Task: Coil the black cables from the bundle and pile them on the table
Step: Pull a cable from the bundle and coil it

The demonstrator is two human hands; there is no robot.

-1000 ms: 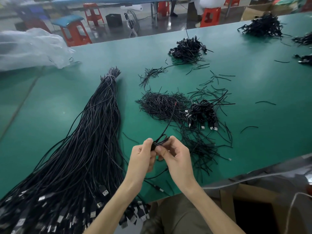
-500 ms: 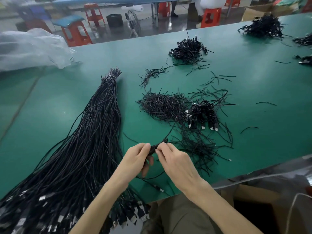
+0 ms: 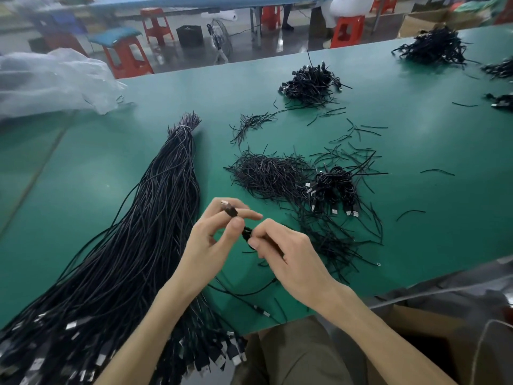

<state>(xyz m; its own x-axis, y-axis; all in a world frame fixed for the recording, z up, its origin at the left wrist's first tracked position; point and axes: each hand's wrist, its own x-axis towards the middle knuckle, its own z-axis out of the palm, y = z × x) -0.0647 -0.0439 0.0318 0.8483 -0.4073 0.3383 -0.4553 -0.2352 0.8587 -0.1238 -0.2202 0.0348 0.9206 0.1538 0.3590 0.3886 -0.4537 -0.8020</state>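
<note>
Both hands work low over the near part of the green tabletop (image 3: 433, 240). The left hand (image 3: 211, 245) pinches the plug (image 3: 229, 210) of one black cable (image 3: 246, 234) between fingers and thumb. The right hand (image 3: 286, 254) pinches the small wound part of that same cable just beside it, so the two hands almost touch. I cannot tell how many turns are wound.

The likeliest slip, to my eye, is the coil springing open. It is small and held only by fingertips, so any slackening of either pinch would let it unwind. It could also snag on the loose short strands (image 3: 333, 245) scattered right beside the right hand.

The long bundle (image 3: 155, 218) lies to the left with its plugs crowding the near edge, where a careless forearm could drag some off. The pile of coiled cables (image 3: 336, 187) sits ahead and to the right, near the hands. A heap of strands (image 3: 266, 173) touches its left side. Bare green shows between the bundle and that heap, and again to the right of the pile, which looks the easier side to reach across.
</note>
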